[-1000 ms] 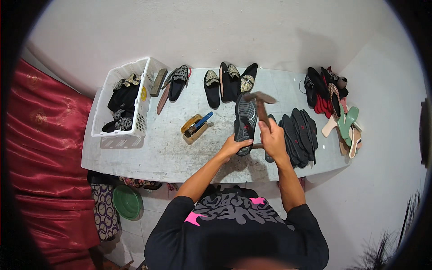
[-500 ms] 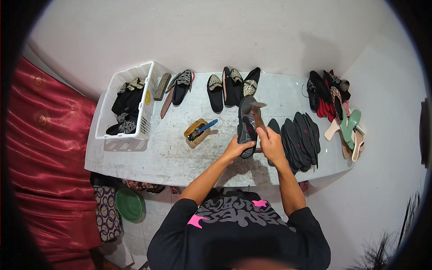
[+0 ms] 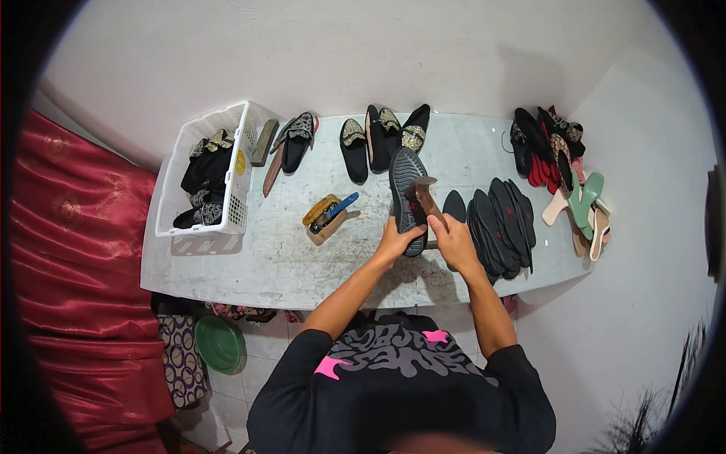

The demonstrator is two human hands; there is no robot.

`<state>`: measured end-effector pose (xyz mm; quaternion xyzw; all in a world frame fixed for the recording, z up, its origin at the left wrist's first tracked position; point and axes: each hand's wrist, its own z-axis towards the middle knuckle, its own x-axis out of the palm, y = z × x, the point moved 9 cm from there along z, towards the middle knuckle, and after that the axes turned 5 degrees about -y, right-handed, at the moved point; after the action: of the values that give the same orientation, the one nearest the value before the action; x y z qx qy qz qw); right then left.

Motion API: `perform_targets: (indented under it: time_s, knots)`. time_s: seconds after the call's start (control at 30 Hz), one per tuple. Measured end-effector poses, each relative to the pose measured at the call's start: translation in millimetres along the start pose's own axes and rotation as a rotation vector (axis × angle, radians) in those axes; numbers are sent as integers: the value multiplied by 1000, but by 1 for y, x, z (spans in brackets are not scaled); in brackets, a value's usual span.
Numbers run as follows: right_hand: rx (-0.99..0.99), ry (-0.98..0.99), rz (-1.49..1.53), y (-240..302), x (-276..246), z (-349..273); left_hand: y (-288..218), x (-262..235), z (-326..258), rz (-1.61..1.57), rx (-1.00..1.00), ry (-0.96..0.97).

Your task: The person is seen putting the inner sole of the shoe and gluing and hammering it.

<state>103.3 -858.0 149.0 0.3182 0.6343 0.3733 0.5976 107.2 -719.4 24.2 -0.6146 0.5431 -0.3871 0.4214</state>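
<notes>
we see left hand [image 3: 395,244] gripping near end of black shoe [image 3: 407,189], sole up on bench [image 3: 249,257] | right hand [image 3: 452,238] clenched on hammer [image 3: 426,200], head touching sole | black soles stack [image 3: 499,223] just right of shoe | glue tin [image 3: 325,218] left of shoe | white basket [image 3: 212,170] far left | finished shoes row [image 3: 382,136] beyond shoe

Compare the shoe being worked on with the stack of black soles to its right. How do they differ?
The shoe is single, held sole-up by the left hand under a hammer; the black soles lie fanned in an overlapping stack, untouched. The shoe's sole shows grey tread; the soles look flat and plain. Both are dark and lie on the table.
</notes>
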Motion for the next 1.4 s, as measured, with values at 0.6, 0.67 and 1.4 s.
perform_targets:
  time_s: [0.6,0.67,1.4]
  knots:
    - [-24,-39,-38,-24,-1,-19,5,4,8,-282,-40,188]
    - [-152,-95,-79,-37,6,-19,19,-7,43,-462,-72,140]
    - [-119,-166,191,3,-17,-24,-42,0,107,-528,-102,86]
